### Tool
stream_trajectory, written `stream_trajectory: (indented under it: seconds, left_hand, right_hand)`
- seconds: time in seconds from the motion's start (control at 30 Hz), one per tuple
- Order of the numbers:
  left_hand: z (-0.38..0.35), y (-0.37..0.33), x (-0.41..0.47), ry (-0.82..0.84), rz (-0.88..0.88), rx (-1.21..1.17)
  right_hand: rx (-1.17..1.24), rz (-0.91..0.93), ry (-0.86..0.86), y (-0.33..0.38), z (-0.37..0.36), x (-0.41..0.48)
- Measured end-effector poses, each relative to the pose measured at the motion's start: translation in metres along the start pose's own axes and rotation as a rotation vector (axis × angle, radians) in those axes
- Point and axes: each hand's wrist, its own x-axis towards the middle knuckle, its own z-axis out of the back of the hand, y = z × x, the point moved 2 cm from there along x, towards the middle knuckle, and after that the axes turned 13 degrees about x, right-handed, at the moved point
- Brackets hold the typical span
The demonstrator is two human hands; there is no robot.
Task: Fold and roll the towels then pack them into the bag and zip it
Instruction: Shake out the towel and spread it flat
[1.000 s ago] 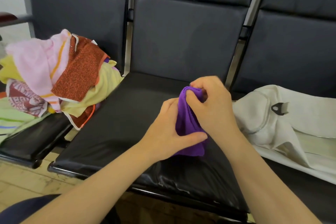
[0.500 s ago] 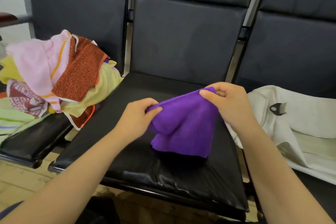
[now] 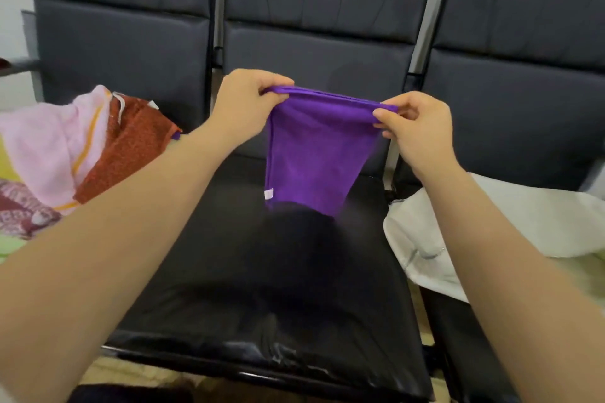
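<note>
Held apart, the left hand [image 3: 248,101] and right hand [image 3: 415,127] are pinching the top corners of the purple towel [image 3: 314,154], which is hanging lengthwise above the middle seat [image 3: 229,288]

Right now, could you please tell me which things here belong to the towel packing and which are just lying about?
Job: purple towel, pinched at its top edge by the left hand and right hand; towel pile; white bag.
Just there: black seats; armrest at far left.
</note>
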Motion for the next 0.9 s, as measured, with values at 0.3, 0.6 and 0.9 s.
stream_trajectory:
  seconds: [0.3, 0.6, 0.9]
  left_hand:
    - [-0.054, 0.053, -0.184, 0.613, -0.24, 0.042]
    - [-0.058, 0.046, -0.236, 0.967, -0.279, 0.199]
    - [-0.076, 0.059, -0.222, 0.658, 0.236, -0.108]
  right_hand:
    - [-0.528, -0.223, 0.733, -0.076, 0.02, -0.153]
    - [-0.491, -0.493, 1.07, -0.096, 0.01, -0.192]
    - [-0.34, -0.647, 0.666, -0.115, 0.012, -0.171]
